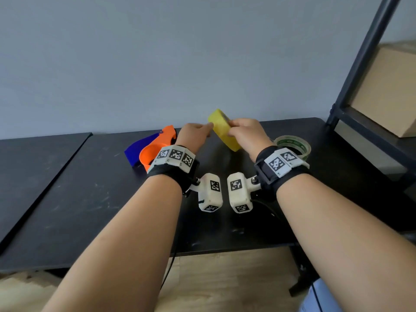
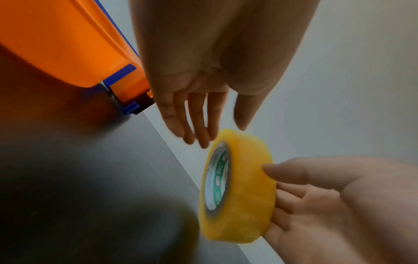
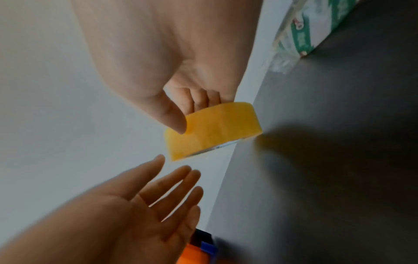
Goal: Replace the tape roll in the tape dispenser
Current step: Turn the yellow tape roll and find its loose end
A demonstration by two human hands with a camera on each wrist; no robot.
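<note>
1. Both forearms fill the near edge of the head view, each strapped with a marker band at the wrist, and they meet over the black counter [image 1: 94, 199].
2. Right hand [image 1: 245, 134] has the yellow tape roll [image 1: 222, 129] pinched across its width, thumb on the outer wrap and fingers on the far side, holding it up off the counter and tilted. That grip leaves the core hole free, which I'd judge is deliberate, so the roll can slide onto a hub.
3. Left hand [image 1: 194, 135] is spread, fingers straight, holding nothing; its fingertips [image 2: 203, 141] are at the roll's rim, touching or just short of it. It looks ready to take the roll or pick at the tape's end.
4. Just left of that hand the orange and blue tape dispenser [image 1: 153, 147] lies on its side on the counter, with no roll visible in it.
5. Right of the hands, a nearly spent roll with a green-printed core [image 1: 292, 145] sits flat on the counter, presumably set aside.
6. Further right a black shelf frame [image 1: 364, 64] holds a cardboard box [image 1: 387, 91].
</note>
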